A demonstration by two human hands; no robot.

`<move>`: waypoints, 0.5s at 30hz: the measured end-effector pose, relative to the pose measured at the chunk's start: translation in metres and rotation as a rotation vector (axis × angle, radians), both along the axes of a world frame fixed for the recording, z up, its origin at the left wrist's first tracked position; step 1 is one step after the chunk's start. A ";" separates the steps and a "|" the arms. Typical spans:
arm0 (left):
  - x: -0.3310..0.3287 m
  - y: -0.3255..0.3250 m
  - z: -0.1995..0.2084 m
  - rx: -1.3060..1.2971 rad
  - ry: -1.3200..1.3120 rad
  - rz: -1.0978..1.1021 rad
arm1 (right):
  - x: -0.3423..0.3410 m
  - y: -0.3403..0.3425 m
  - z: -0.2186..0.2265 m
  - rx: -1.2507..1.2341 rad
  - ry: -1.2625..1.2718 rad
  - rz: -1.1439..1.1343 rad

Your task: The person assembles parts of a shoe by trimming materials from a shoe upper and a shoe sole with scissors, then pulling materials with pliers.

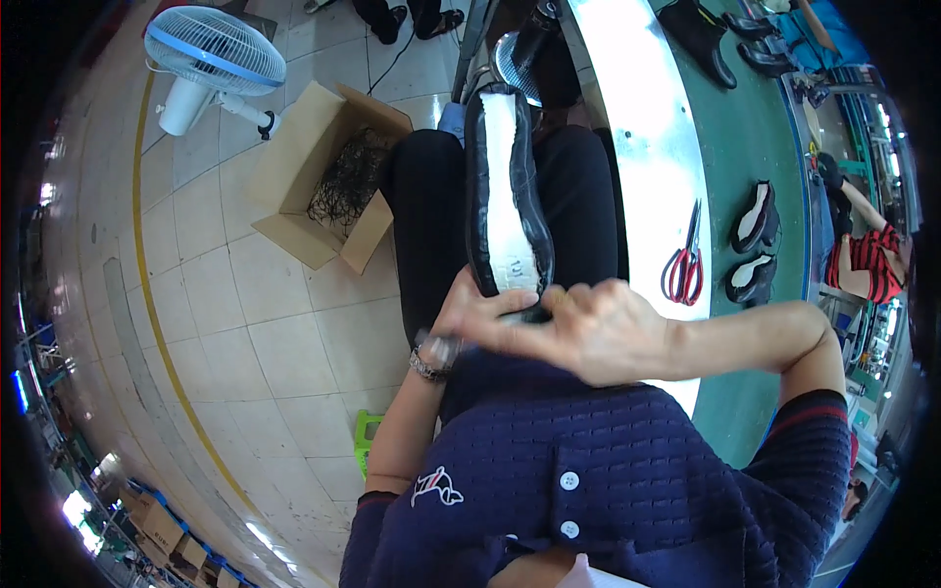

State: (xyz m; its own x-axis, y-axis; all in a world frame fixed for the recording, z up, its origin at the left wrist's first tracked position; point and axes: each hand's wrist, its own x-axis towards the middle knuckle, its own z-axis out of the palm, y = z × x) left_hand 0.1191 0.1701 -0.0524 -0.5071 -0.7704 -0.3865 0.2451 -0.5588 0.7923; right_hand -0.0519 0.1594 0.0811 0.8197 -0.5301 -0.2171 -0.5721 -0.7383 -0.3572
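Note:
A black shoe upper [505, 196] lies sole side up along my lap, toe pointing away from me, with a long white insole board showing inside its gathered black edge. My left hand [467, 302] is closed around the heel end, its thumb lying across the white board. Just over the heel is my right hand [616, 333], somewhat blurred, reaching across in front of the left with its fingers curled. Whatever those fingers may pinch is too small or smeared to make out. Red-handled scissors [684, 269] rest on the white bench edge to the right.
An open cardboard box [294, 186] of black thread scraps stands left of my knees, near a white-and-blue fan [211, 59]. Two similar shoe uppers [755, 220] and black boots [698, 39] sit on the green conveyor belt [730, 137]. Other people are beyond it.

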 end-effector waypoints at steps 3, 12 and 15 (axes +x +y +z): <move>0.015 0.042 -0.068 -0.179 0.172 0.231 | -0.007 -0.002 -0.008 0.065 0.028 -0.125; 0.001 -0.003 -0.003 0.022 -0.020 -0.029 | -0.024 -0.031 -0.023 0.159 0.081 -0.138; 0.008 -0.022 0.000 -0.017 -0.026 -0.075 | -0.023 -0.072 0.000 0.238 0.139 -0.121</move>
